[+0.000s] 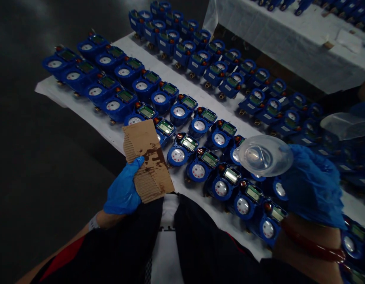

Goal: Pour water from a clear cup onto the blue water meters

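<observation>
My left hand (124,189), in a blue glove, grips the lower left edge of a piece of cardboard (149,161) with dark wet stains and torn corrugation. Closed around a clear plastic cup (265,156), my gloved right hand (314,185) holds it tilted over the rows of meters; a little clear content shows inside. Blue water meters (198,171) with white dials and exposed green displays stand below and between both hands. The cardboard overlaps part of one meter (135,120). The right hand's fingers are mostly hidden behind the cup and glove.
More meters (226,85) stand in rows along the far side of the white-covered table (120,138). At the right edge another person's sleeve (339,100) and a second clear cup (348,124) appear. A second white-covered table (259,29) with meters is behind. Dark floor lies to the left.
</observation>
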The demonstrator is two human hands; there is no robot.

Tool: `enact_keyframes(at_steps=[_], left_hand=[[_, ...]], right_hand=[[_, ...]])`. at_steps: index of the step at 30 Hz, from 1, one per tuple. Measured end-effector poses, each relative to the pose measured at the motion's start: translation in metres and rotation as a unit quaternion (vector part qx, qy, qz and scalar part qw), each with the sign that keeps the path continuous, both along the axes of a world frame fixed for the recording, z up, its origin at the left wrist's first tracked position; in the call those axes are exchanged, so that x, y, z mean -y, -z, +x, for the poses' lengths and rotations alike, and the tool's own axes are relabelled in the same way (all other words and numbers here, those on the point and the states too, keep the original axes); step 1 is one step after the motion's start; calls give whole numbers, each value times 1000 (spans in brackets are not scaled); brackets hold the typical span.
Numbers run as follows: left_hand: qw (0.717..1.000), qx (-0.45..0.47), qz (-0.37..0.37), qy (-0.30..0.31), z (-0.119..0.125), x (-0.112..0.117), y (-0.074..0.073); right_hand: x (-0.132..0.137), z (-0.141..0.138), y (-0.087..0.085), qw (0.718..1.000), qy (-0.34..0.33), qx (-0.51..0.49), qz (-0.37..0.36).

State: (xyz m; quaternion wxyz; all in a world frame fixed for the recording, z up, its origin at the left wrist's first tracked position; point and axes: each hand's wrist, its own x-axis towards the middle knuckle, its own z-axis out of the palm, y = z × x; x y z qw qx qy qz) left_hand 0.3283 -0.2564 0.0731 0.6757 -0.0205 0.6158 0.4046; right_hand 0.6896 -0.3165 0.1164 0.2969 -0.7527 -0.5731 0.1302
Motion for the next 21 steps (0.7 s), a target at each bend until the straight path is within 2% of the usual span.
enact_keyframes(at_steps=[3, 5, 8, 11, 15, 18, 21], left_hand=[[1000, -1, -10, -10, 2, -1, -3], [1000, -6, -18, -11, 3, -1, -5], [1000, 2, -20, -16, 2, -2, -6], [999, 21, -12, -25, 1, -2, -6], [999, 26, -7, -24, 1, -2, -4], [999, 28, -4, -24, -1, -1, -1], [999, 32, 1, -9, -6, 1, 6]], right_hand=[[-8, -12, -10, 989, 143, -41, 9], [-12, -19, -15, 978, 182, -104, 4], [-17, -26, -15, 962, 200, -187, 12], [-19, -29, -10, 956, 212, -200, 38], [-16, -24, 2, 948, 209, -240, 24], [-13, -14, 15, 944, 186, -272, 22], [-11, -6, 25, 951, 158, -264, 20]])
